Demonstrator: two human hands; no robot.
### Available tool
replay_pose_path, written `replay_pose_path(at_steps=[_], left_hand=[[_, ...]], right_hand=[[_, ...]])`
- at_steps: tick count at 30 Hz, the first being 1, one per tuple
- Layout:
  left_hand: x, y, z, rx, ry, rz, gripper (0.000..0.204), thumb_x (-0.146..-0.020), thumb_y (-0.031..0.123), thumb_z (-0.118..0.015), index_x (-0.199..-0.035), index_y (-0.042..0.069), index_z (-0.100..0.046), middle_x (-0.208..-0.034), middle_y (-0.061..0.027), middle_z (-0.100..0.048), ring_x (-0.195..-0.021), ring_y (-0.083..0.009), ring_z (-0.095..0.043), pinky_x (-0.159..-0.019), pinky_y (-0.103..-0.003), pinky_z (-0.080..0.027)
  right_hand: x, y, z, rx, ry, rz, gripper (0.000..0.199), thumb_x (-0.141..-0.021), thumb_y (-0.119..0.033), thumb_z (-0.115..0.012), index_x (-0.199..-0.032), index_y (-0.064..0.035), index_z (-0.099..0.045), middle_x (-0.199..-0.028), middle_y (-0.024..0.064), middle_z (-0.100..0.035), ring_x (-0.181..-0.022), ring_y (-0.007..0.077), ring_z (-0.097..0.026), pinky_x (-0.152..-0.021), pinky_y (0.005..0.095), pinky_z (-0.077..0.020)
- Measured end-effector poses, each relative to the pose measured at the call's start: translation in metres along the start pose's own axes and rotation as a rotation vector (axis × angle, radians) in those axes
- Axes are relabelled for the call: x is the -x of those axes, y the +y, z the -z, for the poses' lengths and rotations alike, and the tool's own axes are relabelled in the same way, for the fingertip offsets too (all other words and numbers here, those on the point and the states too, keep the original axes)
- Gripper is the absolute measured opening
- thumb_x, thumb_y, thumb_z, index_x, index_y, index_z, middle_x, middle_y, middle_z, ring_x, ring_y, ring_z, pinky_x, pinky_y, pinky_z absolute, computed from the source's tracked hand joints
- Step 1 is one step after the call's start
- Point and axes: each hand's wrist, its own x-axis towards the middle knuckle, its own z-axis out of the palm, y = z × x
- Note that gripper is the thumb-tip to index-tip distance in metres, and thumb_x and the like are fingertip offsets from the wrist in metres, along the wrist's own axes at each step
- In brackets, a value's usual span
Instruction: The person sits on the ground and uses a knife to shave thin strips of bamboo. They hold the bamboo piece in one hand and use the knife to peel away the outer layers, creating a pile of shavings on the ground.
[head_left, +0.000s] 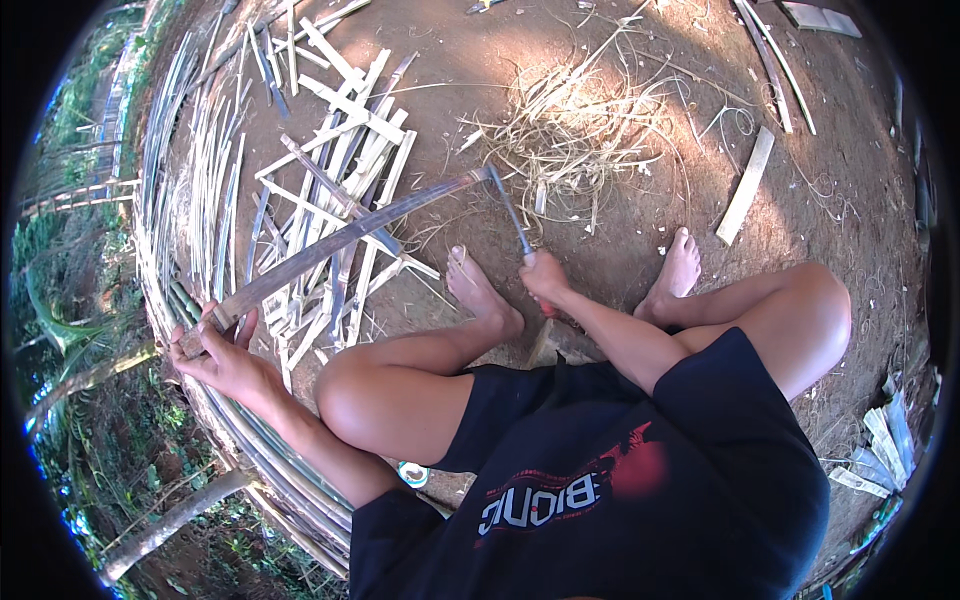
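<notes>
Left hand [222, 352] fingers wrapped round near end of long bamboo strip [340, 240]. Right hand [543, 275] fingers closed on knife [510, 212], blade at strip's far end. Risks: blade slip toward bare left foot [478, 290]; strip splitting crooked; splinters in palm.

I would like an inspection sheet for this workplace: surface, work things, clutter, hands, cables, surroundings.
Surface: bare brown dirt ground, sun-dappled.
Work things: long bamboo strip, held at its near end; knife with its blade meeting the strip's far end.
Clutter: pile of split bamboo slats; heap of thin shavings; loose wood pieces.
Hands: left hand grips the strip; right hand grips the knife handle.
Cables: nothing seen.
Surroundings: bundle of long bamboo strips at the left, green plants beyond.
</notes>
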Motion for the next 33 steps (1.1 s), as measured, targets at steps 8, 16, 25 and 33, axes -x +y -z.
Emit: replay_pose_path(at_steps=[8, 16, 25, 33], left_hand=[[0.011, 0.048, -0.036, 0.022, 0.010, -0.089, 0.033, -0.102, 0.014, -0.041, -0.130, 0.004, -0.028, -0.116, -0.0273, -0.058, -0.104, -0.0329, -0.064, -0.077, -0.036, -0.063], [0.026, 0.042, -0.086, 0.009, -0.495, 0.021, 0.043, -0.103, 0.012, -0.037, -0.143, -0.002, -0.032, -0.132, -0.0213, -0.053, -0.092, -0.0183, -0.064, -0.078, -0.028, -0.056], [0.031, 0.046, -0.069, 0.470, -0.633, 0.292, 0.046, -0.101, 0.009, -0.042, -0.145, -0.001, -0.034, -0.136, -0.0115, -0.048, -0.090, -0.0145, -0.058, -0.086, -0.030, -0.050], [0.034, 0.041, -0.063, 0.664, -0.692, 0.351, 0.024, -0.092, -0.004, -0.055, -0.115, -0.001, -0.054, -0.104, -0.0087, -0.058, -0.088, -0.0162, -0.062, -0.082, -0.031, -0.054]], right_hand=[[0.012, -0.085, 0.043, -0.057, 0.188, 0.338, 0.026, -0.078, -0.019, -0.064, -0.095, -0.0005, -0.059, -0.077, 0.0177, -0.066, -0.070, 0.0299, -0.066, -0.066, 0.0414, -0.0500], [0.070, -0.159, 0.080, -0.314, 0.198, 0.434, 0.028, -0.081, -0.017, -0.067, -0.096, 0.0022, -0.053, -0.066, 0.0075, -0.058, -0.058, 0.0166, -0.058, -0.053, 0.0343, -0.0470], [0.150, -0.187, 0.062, 0.084, -0.023, 0.748, 0.027, -0.083, -0.025, -0.069, -0.088, -0.0020, -0.056, -0.067, 0.0156, -0.062, -0.060, 0.0272, -0.063, -0.058, 0.0410, -0.0473], [0.180, -0.207, 0.062, 0.177, -0.058, 0.885, 0.022, -0.081, -0.019, -0.066, -0.090, -0.0011, -0.056, -0.063, 0.0201, -0.060, -0.062, 0.0401, -0.063, -0.056, 0.0467, -0.0471]])
